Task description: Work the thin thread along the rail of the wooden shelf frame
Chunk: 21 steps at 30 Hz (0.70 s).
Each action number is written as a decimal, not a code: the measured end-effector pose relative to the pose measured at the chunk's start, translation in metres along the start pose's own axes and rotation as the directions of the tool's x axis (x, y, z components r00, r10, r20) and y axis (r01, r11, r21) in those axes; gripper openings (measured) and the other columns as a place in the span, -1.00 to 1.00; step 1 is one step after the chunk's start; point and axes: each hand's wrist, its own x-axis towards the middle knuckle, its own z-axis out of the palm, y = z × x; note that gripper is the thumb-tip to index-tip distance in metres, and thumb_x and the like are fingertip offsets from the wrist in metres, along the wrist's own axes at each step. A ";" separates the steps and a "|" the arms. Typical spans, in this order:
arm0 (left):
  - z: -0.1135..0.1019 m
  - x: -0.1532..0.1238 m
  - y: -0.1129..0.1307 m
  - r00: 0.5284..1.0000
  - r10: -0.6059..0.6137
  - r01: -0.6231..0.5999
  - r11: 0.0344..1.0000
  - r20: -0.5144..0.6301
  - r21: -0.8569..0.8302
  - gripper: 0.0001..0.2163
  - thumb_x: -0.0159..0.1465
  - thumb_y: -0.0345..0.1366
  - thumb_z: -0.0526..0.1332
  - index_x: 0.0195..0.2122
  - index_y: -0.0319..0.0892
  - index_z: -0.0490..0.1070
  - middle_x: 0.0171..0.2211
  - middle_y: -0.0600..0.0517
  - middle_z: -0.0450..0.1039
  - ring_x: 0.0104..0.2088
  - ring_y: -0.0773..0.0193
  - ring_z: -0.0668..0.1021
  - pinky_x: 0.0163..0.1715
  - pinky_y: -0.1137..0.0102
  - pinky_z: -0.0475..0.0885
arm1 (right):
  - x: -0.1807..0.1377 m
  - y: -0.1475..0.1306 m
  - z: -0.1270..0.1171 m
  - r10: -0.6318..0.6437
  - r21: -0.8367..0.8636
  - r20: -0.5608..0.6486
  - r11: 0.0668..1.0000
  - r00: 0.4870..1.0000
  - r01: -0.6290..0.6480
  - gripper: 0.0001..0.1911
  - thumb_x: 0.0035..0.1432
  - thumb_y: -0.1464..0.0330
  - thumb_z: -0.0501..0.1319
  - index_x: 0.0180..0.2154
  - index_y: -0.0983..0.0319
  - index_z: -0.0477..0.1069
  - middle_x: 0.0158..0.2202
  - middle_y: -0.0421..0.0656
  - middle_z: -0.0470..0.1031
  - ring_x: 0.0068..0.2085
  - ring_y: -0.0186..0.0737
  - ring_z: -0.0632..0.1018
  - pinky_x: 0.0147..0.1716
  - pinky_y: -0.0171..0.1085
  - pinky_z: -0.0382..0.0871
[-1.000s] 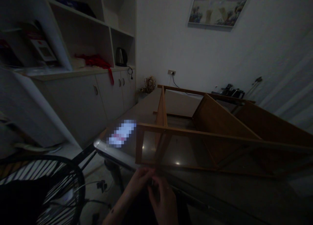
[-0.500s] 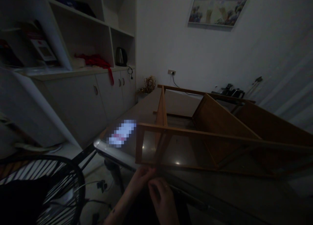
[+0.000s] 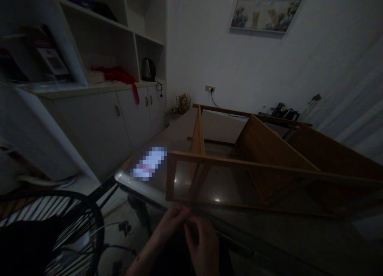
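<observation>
My left hand (image 3: pixel 176 218) and my right hand (image 3: pixel 204 237) meet at the near edge of the table, their fingertips pinched close together. Whatever lies between the fingers, if anything, is too small and dark to make out. Just beyond them a wooden shelf frame (image 3: pixel 233 161) lies on its side on the glossy table (image 3: pixel 175 134). Its boards stand upright between the long rails. To the left of the frame a lit, blurred-out phone-like screen (image 3: pixel 149 163) rests near the table's corner.
A black slatted chair (image 3: pixel 95 212) stands at the lower left, with cables and a plug (image 3: pixel 125 228) on the floor beside it. White cabinets (image 3: pixel 98 124) hold a kettle (image 3: pixel 148 70) and red cloth (image 3: pixel 119 74). Dark appliances (image 3: pixel 283 112) sit behind the frame.
Both hands have shifted slightly to the right, and the right fingertips have come up closer against the left ones. The frame and screen have not moved.
</observation>
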 end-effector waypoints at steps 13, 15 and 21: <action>0.005 0.001 0.004 0.997 -0.001 0.003 0.999 -0.073 0.037 -0.59 -0.06 0.04 0.35 -0.64 -0.26 0.37 -0.67 0.12 0.34 -0.61 0.42 0.34 -0.57 0.52 0.20 | 0.001 -0.003 -0.001 0.040 -0.280 0.162 0.960 0.986 0.007 -0.87 0.18 0.25 0.16 -0.36 0.15 0.40 -0.40 -0.15 0.53 -0.34 -0.06 0.51 -0.32 -0.16 0.28; 0.005 0.001 0.006 0.997 0.011 -0.009 0.999 -0.072 0.034 -0.59 -0.06 0.03 0.36 -0.64 -0.27 0.37 -0.67 0.12 0.36 -0.60 0.41 0.35 -0.56 0.52 0.21 | 0.003 -0.004 -0.001 0.039 -0.233 0.172 0.973 0.984 0.002 -0.84 0.23 0.28 0.10 -0.32 0.14 0.42 -0.37 -0.14 0.55 -0.31 -0.07 0.53 -0.27 -0.16 0.29; 0.000 0.003 -0.004 0.999 -0.030 0.028 0.998 -0.030 -0.050 -0.62 0.03 0.02 0.31 -0.55 -0.28 0.41 -0.66 0.12 0.36 -0.63 0.44 0.33 -0.60 0.54 0.19 | 0.000 -0.006 0.003 0.322 0.231 0.208 0.901 0.924 -0.366 -0.67 0.28 0.18 0.01 -0.28 0.18 0.47 -0.36 -0.12 0.56 -0.33 -0.19 0.56 -0.32 -0.32 0.37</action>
